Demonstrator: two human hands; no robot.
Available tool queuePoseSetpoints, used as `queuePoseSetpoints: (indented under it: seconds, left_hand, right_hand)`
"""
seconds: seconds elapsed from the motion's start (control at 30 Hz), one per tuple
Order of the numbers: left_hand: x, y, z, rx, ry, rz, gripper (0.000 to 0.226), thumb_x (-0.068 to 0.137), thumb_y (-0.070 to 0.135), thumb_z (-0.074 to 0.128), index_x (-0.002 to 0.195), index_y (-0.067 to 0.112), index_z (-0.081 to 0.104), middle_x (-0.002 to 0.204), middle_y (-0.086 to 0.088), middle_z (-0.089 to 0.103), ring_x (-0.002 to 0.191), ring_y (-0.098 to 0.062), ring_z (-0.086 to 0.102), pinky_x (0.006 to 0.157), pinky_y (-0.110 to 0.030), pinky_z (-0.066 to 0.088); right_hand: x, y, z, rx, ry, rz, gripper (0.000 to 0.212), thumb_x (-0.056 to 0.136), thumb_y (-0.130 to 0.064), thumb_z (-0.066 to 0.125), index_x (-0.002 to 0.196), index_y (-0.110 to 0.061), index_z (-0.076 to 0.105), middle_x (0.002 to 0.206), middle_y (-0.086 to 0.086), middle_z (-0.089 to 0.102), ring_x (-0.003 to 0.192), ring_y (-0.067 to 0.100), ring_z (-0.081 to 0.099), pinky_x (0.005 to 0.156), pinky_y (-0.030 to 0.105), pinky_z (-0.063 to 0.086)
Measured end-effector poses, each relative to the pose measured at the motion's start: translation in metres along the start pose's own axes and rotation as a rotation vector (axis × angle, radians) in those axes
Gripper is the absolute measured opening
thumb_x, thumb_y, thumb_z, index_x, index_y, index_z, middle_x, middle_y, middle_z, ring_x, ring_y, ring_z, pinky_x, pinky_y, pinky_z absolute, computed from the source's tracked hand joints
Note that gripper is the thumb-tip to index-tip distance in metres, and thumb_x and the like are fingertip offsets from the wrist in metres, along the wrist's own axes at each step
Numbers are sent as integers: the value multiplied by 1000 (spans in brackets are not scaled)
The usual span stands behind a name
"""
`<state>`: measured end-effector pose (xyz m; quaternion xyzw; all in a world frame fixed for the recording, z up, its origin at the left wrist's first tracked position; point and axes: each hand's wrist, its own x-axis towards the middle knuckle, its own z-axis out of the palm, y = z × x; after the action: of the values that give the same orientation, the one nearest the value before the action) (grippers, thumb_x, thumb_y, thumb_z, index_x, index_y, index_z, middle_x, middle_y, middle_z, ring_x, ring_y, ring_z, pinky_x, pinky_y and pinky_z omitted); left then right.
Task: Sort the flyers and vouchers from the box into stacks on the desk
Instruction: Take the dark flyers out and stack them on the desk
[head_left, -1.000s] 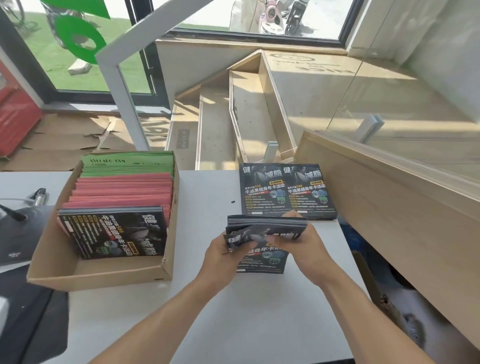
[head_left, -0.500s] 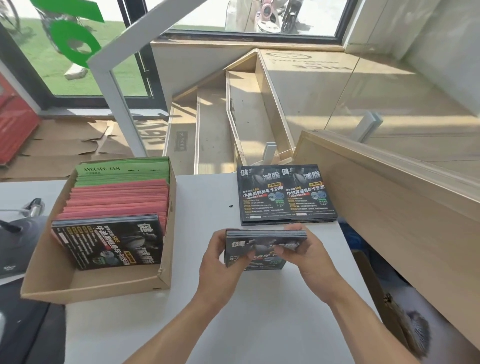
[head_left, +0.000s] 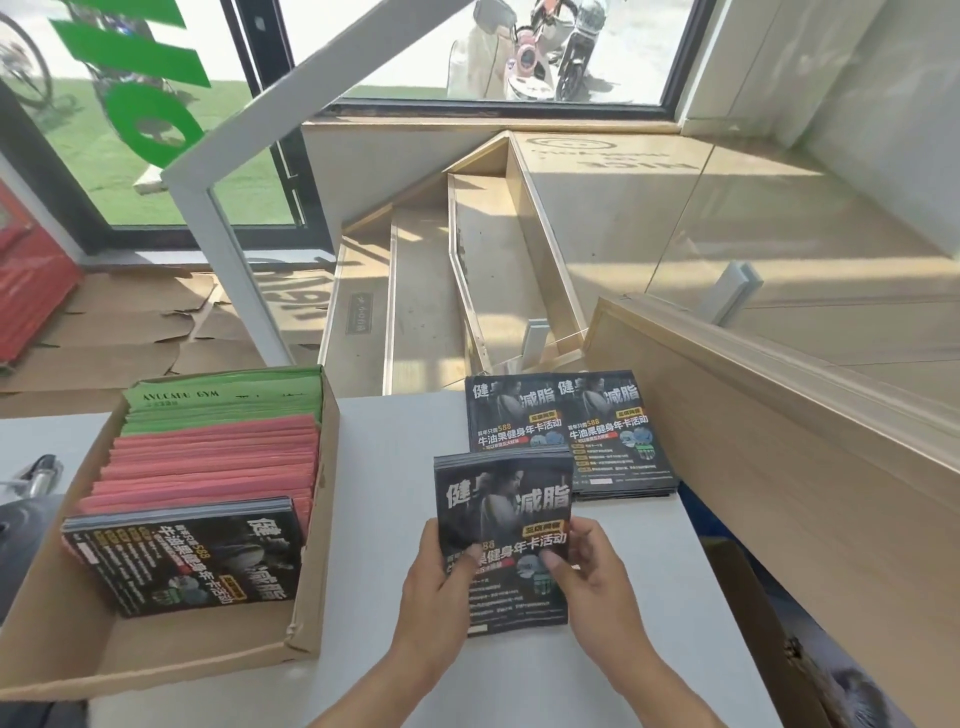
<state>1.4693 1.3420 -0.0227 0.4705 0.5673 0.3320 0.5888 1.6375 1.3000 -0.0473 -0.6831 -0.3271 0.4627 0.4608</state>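
Left hand (head_left: 441, 587) and right hand (head_left: 592, 582) pinch the flyer bundle (head_left: 503, 525) — thumbs across its face; bundle rises above both.

Two bare forearms enter from the bottom edge, no sleeves in view; the left hand (head_left: 441, 592) and right hand (head_left: 592, 587) wear no gloves, rings or watch; short, plain nails show on the thumbs.
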Motion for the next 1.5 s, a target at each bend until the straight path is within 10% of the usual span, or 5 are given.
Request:
queuePoseSetpoints:
  seconds: [0.7,0.97,1.07,1.17,1.5]
  left_hand:
    - [171,60,34,469,-64,-34,56,71,27,80,120,35,55,114,4,62,92,-16,68,81,-43,61]
    - [136,32,36,767,-269,4,151,62,36,95,156,30,-24,164,5,-24,155,-17,-9,123,-39,24]
    - [129,20,47,814,-262,49,143,73,22,87,150,33,-33,161,2,-35,155,-21,-8,118,-35,31]
    - [130,11,53,763,-136,185,113,90,16,64,148,34,-32,166,1,-23,156,-20,-6,111,-32,35]
    - [128,13,52,622,-68,175,112,89,9,62,155,35,-24,168,6,-4,152,-17,18,112,-28,34]
  right_hand:
    - [154,-83,-14,-964,142,86,41,95,-43,60,131,-27,55,126,-6,57,101,17,61,80,36,47]
    - [201,-119,-8,-1098,-64,-125,70,90,-14,60,154,-26,32,154,5,33,139,27,35,112,48,38]
    - [227,-138,3,-1221,-314,-121,82,86,-4,59,157,-27,24,164,5,21,147,30,27,115,52,34]
    - [242,-141,15,-1250,-460,-139,58,88,-9,58,143,-24,47,143,8,52,120,29,54,99,47,51]
    - [250,-134,23,-1236,-429,-195,57,90,-21,62,144,-25,47,136,7,58,117,28,57,98,44,53]
